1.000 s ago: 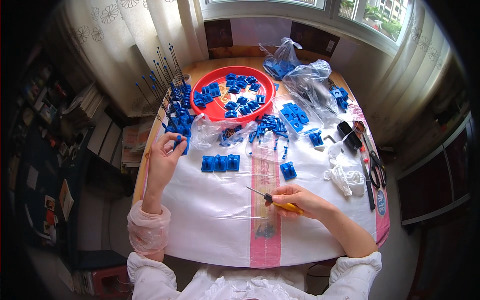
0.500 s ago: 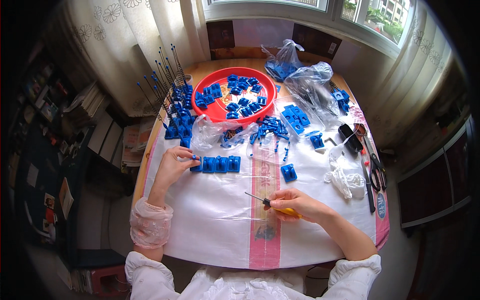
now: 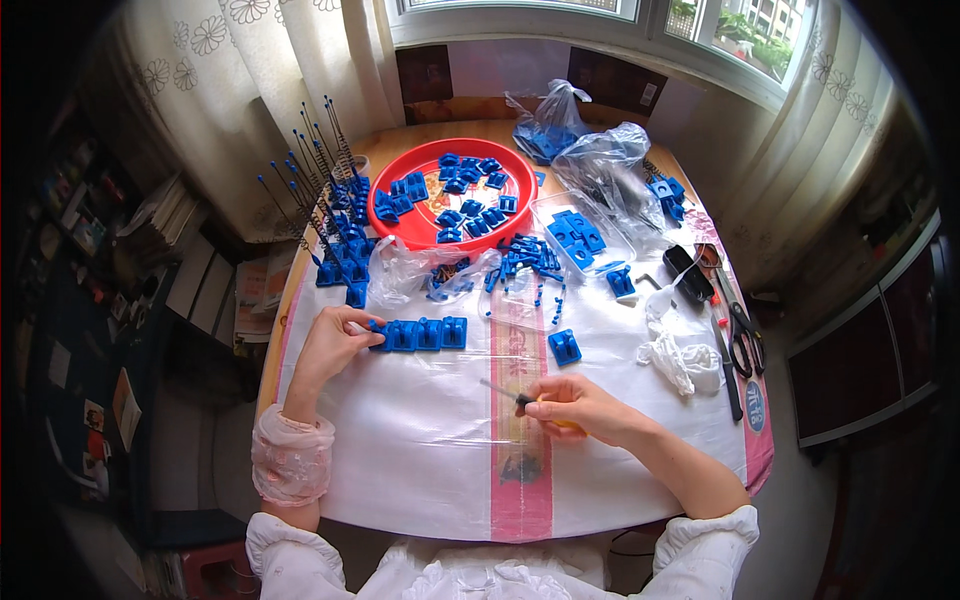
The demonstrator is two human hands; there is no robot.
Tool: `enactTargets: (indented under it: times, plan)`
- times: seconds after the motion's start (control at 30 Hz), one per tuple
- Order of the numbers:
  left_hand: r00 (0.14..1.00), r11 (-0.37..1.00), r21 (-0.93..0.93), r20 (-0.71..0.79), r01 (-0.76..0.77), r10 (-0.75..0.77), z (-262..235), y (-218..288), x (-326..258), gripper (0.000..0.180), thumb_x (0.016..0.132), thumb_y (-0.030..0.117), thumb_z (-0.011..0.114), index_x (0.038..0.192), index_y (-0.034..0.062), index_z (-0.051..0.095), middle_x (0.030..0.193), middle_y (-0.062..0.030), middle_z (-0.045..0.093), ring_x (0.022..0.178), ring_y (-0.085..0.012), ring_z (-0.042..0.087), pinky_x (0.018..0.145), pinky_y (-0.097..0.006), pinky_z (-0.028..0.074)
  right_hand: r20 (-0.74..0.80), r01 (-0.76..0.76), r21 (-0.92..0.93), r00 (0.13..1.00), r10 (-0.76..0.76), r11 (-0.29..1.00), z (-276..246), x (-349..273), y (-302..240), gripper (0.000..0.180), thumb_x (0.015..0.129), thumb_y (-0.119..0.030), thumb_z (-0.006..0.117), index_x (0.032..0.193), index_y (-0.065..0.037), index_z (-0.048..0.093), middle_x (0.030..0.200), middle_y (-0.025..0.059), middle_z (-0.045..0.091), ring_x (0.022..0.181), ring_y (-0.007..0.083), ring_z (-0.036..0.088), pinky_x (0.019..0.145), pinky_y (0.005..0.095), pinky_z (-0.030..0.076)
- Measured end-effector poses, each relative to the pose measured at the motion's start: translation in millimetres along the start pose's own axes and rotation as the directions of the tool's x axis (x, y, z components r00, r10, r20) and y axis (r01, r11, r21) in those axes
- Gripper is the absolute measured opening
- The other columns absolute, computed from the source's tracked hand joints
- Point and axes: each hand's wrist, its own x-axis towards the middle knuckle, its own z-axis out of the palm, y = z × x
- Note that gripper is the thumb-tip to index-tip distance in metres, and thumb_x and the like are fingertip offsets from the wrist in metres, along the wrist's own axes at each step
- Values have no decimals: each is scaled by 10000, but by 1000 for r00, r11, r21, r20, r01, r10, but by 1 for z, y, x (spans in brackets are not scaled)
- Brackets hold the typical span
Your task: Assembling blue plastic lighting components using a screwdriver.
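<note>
Four-sided blue plastic blocks with raised brackets form a short row on the white sheet in front of me. My left hand is at the row's left end, thumb and fingers pinched on the end blue block. In my right hand is a screwdriver with a yellow handle mostly hidden in the fingers. Its thin shaft points left, slightly blurred, apart from the row. A single blue block lies beyond my right hand.
A red basin holds more blue blocks. Spring-like rods stand in blue blocks at left. Plastic bags, small blue pins and a clear tray lie mid-table. Scissors and a knife lie at right.
The whole view has shifted slightly, so the table's things sit a little further left. My left hand stays at the row's end, and the screwdriver has turned a little in my right hand.
</note>
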Motion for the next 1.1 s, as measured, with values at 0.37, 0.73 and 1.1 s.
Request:
enactTargets:
  times: [0.37, 0.73, 1.1]
  plan:
    - [896, 931, 238, -286, -276, 339, -3, 49, -26, 419, 723, 1, 820, 1127, 70, 733, 1043, -63, 667, 707, -126, 584, 645, -266, 473, -534, 217, -658, 541, -650, 721, -23, 0, -14, 238, 863, -132, 778, 1039, 1, 689, 660, -26, 578, 597, 24, 459, 514, 234, 347]
    - [874, 902, -252, 257, -350, 411, 87, 88, -70, 402, 900, -11, 689, 1289, 52, 611, 1162, -84, 635, 951, -144, 656, 838, -263, 559, -448, 274, -680, 580, -681, 680, -17, 7, 2, 187, 856, -101, 769, 959, 35, 693, 671, 75, 640, 578, 78, 520, 522, 285, 403]
    - [777, 774, -623, 539, 111, 323, 133, 82, -81, 459, 1000, 43, 590, 1420, 68, 407, 1251, -97, 626, 1152, -142, 600, 1010, -304, 511, -313, 479, -447, 708, -634, 756, 28, -2, 19, 170, 875, -64, 771, 994, 12, 677, 772, -29, 612, 701, 9, 509, 579, 209, 408]
